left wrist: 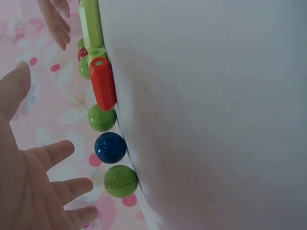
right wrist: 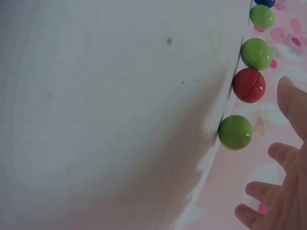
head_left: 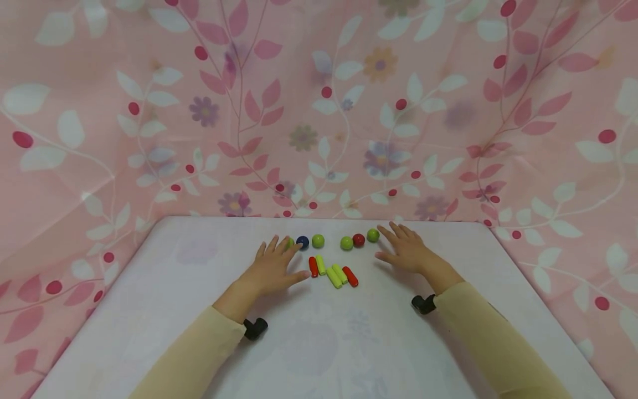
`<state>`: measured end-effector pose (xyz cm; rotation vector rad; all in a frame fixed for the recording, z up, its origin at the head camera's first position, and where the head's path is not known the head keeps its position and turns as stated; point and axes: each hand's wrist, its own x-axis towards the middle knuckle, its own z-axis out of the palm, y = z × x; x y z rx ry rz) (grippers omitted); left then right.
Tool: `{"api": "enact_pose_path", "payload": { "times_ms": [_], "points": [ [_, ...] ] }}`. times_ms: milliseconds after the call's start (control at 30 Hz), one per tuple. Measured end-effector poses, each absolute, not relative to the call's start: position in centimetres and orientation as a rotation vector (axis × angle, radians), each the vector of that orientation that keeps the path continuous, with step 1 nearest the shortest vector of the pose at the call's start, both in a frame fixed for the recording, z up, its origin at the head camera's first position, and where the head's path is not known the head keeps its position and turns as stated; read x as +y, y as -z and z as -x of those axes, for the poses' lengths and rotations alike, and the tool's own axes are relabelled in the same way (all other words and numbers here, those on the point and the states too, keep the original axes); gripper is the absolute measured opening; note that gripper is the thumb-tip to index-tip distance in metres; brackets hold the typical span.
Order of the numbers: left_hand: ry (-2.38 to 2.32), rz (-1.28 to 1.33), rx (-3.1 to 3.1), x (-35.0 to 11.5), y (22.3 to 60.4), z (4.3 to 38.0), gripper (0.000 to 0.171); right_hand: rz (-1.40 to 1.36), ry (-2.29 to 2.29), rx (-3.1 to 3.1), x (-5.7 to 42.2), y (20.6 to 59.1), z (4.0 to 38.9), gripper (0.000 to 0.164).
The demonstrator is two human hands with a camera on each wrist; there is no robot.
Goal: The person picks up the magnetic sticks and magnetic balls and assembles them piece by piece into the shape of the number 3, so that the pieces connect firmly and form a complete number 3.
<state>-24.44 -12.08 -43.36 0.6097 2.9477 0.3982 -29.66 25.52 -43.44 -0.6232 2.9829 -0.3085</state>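
Note:
My left hand point(head_left: 274, 270) hovers with spread fingers over the left part of the white table, holding nothing. Just beyond its fingertips lie a blue ball point(head_left: 302, 243) and a green ball point(head_left: 318, 241); another green ball point(left wrist: 121, 181) is partly hidden by the fingers in the head view. My right hand point(head_left: 407, 250), also spread and holding nothing, is beside a green ball point(head_left: 373, 235). Left of that ball are a red ball point(head_left: 359, 240) and another green ball point(head_left: 346, 243). Between the hands lie red sticks point(head_left: 350, 276) and yellow-green sticks point(head_left: 334, 277).
The white table point(head_left: 329, 343) ends at a back edge close behind the balls. A pink floral cloth point(head_left: 319, 111) hangs behind it and along both sides. Each wrist carries a small black camera point(head_left: 256, 329).

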Motion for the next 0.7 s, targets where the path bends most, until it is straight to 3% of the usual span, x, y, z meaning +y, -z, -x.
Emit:
{"api": "enact_pose_path", "payload": {
  "times_ms": [700],
  "points": [
    [-0.602, -0.675, 2.868, -10.0, 43.9, 25.9, 0.063, 0.617, 0.554, 2.932, 24.3, 43.5, 31.7, 0.065]
  ]
}}
